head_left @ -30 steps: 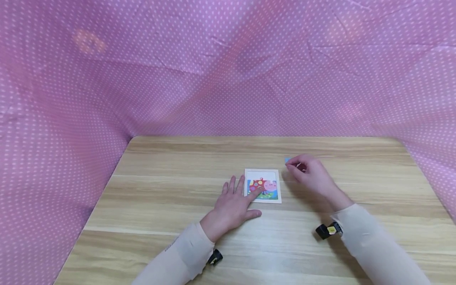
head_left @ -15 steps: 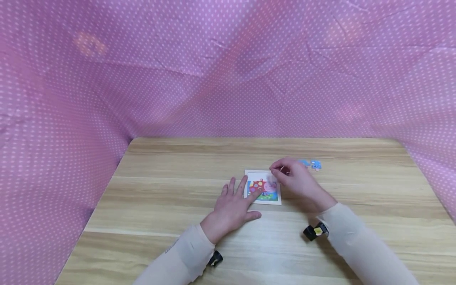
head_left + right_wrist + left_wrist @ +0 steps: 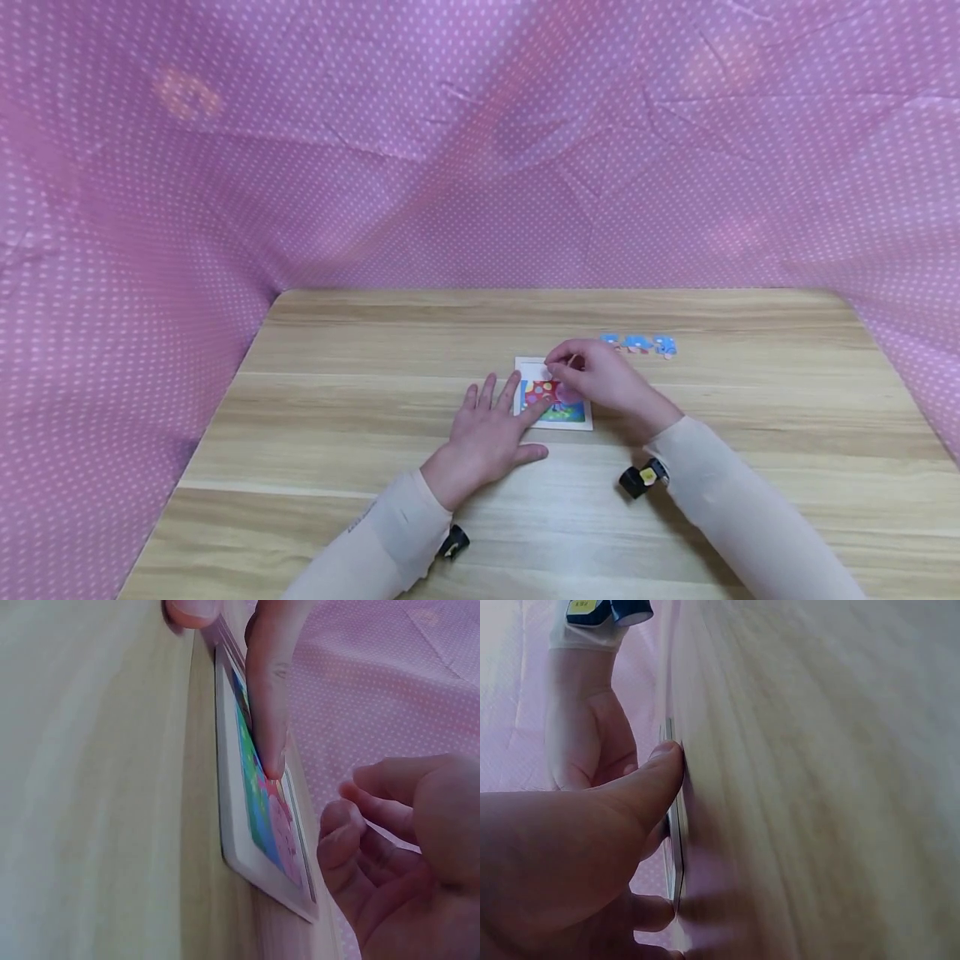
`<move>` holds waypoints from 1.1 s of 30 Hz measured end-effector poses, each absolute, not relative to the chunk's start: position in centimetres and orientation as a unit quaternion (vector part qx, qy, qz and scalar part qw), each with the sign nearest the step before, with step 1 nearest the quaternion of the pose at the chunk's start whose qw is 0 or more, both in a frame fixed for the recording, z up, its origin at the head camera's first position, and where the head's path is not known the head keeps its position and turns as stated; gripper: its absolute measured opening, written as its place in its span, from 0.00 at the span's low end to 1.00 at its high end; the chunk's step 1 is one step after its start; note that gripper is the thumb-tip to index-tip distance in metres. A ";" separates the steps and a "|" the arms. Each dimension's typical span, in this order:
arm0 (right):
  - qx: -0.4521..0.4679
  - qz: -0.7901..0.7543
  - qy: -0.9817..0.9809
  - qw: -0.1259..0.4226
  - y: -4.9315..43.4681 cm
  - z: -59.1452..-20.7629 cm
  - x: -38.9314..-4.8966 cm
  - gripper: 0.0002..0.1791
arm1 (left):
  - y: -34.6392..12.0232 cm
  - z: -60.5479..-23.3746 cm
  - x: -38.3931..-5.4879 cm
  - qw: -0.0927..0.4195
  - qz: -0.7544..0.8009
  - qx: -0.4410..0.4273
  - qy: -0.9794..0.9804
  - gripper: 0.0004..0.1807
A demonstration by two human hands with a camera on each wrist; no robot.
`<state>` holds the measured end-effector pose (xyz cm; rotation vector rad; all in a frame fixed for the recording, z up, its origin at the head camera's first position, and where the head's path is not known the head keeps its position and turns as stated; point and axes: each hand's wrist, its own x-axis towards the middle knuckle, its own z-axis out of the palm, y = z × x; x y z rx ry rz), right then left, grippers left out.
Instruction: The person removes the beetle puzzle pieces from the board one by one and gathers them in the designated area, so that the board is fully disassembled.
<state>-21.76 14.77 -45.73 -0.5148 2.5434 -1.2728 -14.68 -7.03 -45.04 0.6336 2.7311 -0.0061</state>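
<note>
A small white-framed jigsaw puzzle (image 3: 558, 426) lies on the table, showing a pink pig in a red spotted outfit. A bare white strip runs along its far side. My left hand (image 3: 486, 437) is spread flat, its index finger on the picture and other fingertips at the left edge. Over the far part of the board hovers my right hand (image 3: 603, 379), thumb and index finger close together. In the right wrist view, no piece shows between the fingertips of the right hand (image 3: 409, 840), beside the pig's face.
Three blue jigsaw pieces (image 3: 637, 343) lie in a row beyond the board, to its right. The wooden table (image 3: 360, 350) ends at a pink dotted cloth (image 3: 480, 167) that hangs behind and at the sides.
My right hand has moved left and nearer, from the row of blue pieces to over the board, uncovering all three pieces. The left hand has stayed in place.
</note>
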 end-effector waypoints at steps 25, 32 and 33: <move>-0.195 -0.354 0.899 0.167 12.7 -46.1 -23.3 0.07 | -7.3 -45.1 -14.8 0.176 0.006 0.226 0.958 0.40; -0.173 -0.361 0.896 0.193 12.6 -46.0 -23.2 0.07 | -7.2 -45.2 -14.9 0.178 0.009 0.225 0.958 0.40; -0.171 -0.363 0.895 0.195 12.6 -46.0 -23.2 0.07 | -7.3 -45.2 -14.9 0.178 0.009 0.225 0.958 0.40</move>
